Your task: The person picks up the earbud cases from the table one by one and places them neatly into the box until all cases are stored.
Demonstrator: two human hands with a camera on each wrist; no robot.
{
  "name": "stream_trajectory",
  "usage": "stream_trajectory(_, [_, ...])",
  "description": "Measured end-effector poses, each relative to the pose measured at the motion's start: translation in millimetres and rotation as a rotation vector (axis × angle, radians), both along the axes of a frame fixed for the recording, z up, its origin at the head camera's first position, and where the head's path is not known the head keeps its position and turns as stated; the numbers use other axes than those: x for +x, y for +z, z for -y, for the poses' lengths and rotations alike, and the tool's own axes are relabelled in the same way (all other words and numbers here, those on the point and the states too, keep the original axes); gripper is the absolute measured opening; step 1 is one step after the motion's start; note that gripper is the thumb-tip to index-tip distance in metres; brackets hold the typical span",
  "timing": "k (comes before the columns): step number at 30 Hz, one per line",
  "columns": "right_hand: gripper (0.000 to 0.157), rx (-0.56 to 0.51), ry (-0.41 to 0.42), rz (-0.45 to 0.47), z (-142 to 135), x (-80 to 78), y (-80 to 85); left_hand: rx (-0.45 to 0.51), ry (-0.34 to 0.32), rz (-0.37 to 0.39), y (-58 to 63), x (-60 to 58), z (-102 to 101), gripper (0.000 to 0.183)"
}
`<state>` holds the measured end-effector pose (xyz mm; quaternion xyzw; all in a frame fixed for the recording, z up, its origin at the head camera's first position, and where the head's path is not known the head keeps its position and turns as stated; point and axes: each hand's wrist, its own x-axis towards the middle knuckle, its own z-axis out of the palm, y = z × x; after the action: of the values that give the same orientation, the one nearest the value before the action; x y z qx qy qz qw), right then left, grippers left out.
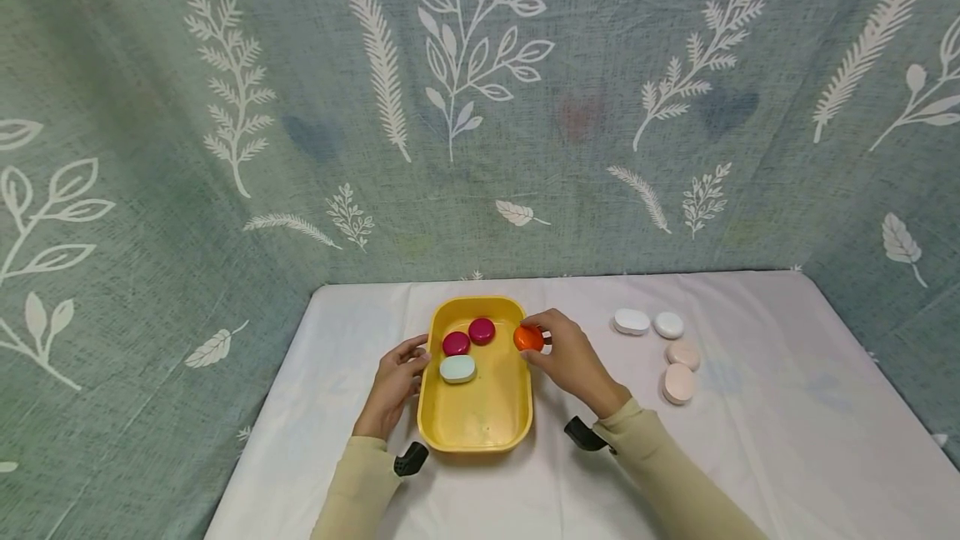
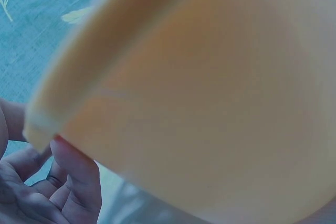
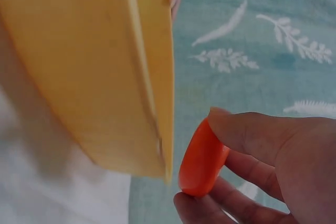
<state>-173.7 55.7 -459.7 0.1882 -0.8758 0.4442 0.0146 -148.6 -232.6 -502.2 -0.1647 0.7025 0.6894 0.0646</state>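
Note:
In the head view a yellow tray [image 1: 474,427] stands on the white-covered table. My left hand [image 1: 395,382] grips its left rim, thumb and fingers on either side of the wall. My right hand [image 1: 567,354] pinches an orange soap bar [image 1: 528,338] over the tray's right rim. In the right wrist view the orange bar stands on edge between thumb and fingertips, beside the tray wall. Inside the tray are two dark red round soaps [image 1: 482,330] and a pale mint oval soap [image 1: 457,369]. The left wrist view shows mostly the tray's blurred outer side [image 2: 210,103].
To the right on the table [image 1: 757,440] lie a white oval soap [image 1: 632,322], a white round soap [image 1: 669,325] and two peach soaps [image 1: 678,383]. A green leaf-patterned cloth [image 1: 480,215] hangs behind the table and at both sides.

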Motion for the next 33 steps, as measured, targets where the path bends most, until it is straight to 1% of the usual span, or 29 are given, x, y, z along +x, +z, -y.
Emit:
stream_trajectory(7, [0.042,0.027,0.056,0.001,17.9,-1.4,-0.9,0.005,0.008,-0.001,0.1,1.0,-0.7,0.041])
stream_trajectory(16, [0.039,0.054,0.098,0.045,35.8,-4.2,-0.3,0.009,0.009,-0.001,-0.3,1.4,-0.2,0.041])
stream_trajectory(21, [0.038,0.092,0.127,0.053,43.3,-6.4,-2.8,0.009,0.006,0.000,-0.4,1.5,-0.2,0.042])
stream_trajectory(27, [0.037,0.119,0.140,0.085,52.2,-8.8,-5.9,0.007,0.003,0.002,-0.6,1.4,0.0,0.042])
stream_trajectory(33, [0.037,0.149,0.134,0.115,60.5,-9.7,-6.8,0.009,0.004,0.003,0.4,0.7,-0.2,0.041])
